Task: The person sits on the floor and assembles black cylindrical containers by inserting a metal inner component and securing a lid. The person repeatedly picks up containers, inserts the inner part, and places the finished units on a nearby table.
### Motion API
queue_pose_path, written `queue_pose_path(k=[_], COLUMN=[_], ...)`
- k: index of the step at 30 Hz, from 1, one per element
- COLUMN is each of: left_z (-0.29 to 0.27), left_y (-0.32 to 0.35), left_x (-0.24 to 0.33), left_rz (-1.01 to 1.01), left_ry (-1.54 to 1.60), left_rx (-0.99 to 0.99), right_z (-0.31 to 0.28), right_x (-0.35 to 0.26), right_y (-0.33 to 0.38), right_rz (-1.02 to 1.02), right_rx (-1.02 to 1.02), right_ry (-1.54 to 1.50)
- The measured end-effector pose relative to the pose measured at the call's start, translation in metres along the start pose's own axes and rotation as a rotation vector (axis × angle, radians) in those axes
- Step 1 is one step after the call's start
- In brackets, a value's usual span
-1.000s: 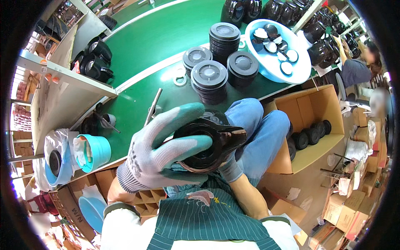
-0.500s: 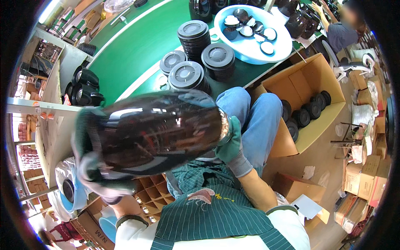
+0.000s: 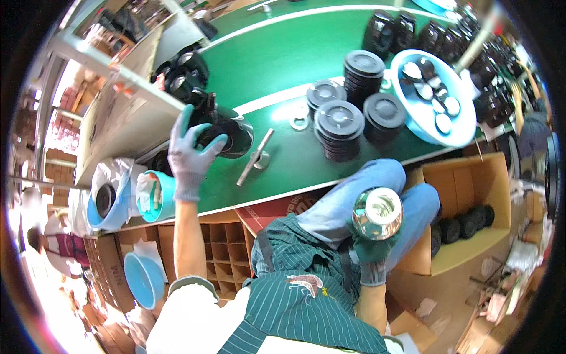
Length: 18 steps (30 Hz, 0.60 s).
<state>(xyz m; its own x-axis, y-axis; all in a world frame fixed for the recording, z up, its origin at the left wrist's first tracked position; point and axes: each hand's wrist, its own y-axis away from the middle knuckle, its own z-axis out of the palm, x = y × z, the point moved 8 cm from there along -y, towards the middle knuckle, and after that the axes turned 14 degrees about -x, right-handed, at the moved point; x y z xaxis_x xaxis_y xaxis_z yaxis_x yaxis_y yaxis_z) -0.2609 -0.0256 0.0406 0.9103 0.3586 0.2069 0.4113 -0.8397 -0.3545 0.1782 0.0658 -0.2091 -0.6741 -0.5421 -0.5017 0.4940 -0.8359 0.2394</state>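
My left hand (image 3: 190,154), in a grey and green glove, reaches out to the left part of the green table (image 3: 277,65) and grips a dark glossy pot-shaped casing (image 3: 231,133) lying on its side there. My right hand (image 3: 372,248), gloved too, holds a shiny silver metal bowl (image 3: 377,212) above my lap, beside my blue-jeaned knee. A metal rod tool (image 3: 254,157) lies on the table just right of the casing.
Stacks of black round lids (image 3: 339,124) stand mid-table, near a light blue basin (image 3: 437,94) of small parts. More dark casings (image 3: 181,76) sit at the far left. An open cardboard box (image 3: 466,218) of black discs is at my right; blue tubs (image 3: 152,194) hang below the table.
My left hand has carried the dark casing from close in front of my face out to the table's left side. My right hand now holds the silver bowl over my lap.
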Motion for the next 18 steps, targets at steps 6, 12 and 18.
queue_pose_path(k=[6, 12, 18], left_z=[0.088, 0.065, 0.011], left_y=[0.034, 0.033, 0.079], left_x=[-0.099, -0.061, 0.086], left_rz=[-0.164, -0.136, 0.353], left_ry=[0.012, -0.206, 0.89], left_rx=[-0.087, -0.024, -0.229], right_z=[0.008, 0.062, 0.077], right_x=[0.025, 0.051, 0.059], right_y=[-0.012, -0.015, -0.025], right_rz=[0.067, 0.22, 0.081], right_rx=[-0.104, -0.214, -0.229], right_ry=[-0.084, -0.09, 0.449])
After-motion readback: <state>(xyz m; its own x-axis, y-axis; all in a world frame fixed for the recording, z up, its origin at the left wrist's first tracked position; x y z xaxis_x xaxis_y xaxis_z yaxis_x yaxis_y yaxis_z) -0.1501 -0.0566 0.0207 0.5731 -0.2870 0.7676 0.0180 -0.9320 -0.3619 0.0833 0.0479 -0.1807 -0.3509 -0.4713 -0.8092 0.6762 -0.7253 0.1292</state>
